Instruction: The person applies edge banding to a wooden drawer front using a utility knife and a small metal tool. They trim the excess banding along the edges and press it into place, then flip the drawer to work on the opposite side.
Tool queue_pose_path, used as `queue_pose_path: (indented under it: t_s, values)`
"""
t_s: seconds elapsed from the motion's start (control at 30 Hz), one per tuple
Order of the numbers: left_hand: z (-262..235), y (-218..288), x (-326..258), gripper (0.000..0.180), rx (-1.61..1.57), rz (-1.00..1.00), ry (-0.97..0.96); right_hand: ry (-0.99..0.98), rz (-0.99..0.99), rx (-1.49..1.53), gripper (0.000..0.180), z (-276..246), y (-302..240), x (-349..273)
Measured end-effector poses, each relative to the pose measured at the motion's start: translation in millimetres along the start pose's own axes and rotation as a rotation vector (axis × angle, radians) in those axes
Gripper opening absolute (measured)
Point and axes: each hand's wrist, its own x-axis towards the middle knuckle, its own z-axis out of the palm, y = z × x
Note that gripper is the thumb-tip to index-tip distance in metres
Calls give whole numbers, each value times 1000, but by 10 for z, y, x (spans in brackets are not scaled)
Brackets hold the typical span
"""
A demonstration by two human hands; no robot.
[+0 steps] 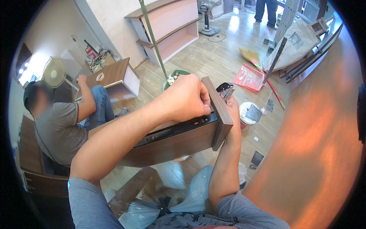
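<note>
A brown wooden drawer [175,147] is tilted in front of me, with a black slide rail [173,131] along its side and a thick front panel [217,110] at its right end. My left hand [188,97] is closed over the drawer's inside, its fingers curled just behind the front panel; what they pinch is hidden. Beyond the panel's outer face, my right hand [231,105] grips a small black-and-silver metal tool [225,91], whose exact kind I cannot make out. The panel covers part of that hand.
A person in a grey shirt [61,126] sits at left beside a brown cabinet [110,76] with a tape roll on it. Ahead are a green bin [181,72], a pink dustpan [248,78], a broom [249,55] and a white bucket [248,114]. A large brown panel [312,152] fills the right.
</note>
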Motion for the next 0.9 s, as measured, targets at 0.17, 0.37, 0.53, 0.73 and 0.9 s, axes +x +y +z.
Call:
queue_pose_path:
  t_s: [0.17,0.37,0.53,0.73,0.9]
  values:
    - [51,88,-3,14,134,6,52,10,-35,-130,20,10,-166,-92]
    - [-17,177,61,14,217,3,1,28,7,-197,22,35,-357,-192]
    - [-19,236,95,13,316,69,-30,32,20,-189,24,47,-379,-192]
    - [-7,170,-36,9,285,133,-4,34,16,-212,27,43,-397,-206]
    - [43,72,-174,10,126,161,72,20,36,-197,26,36,-372,-181]
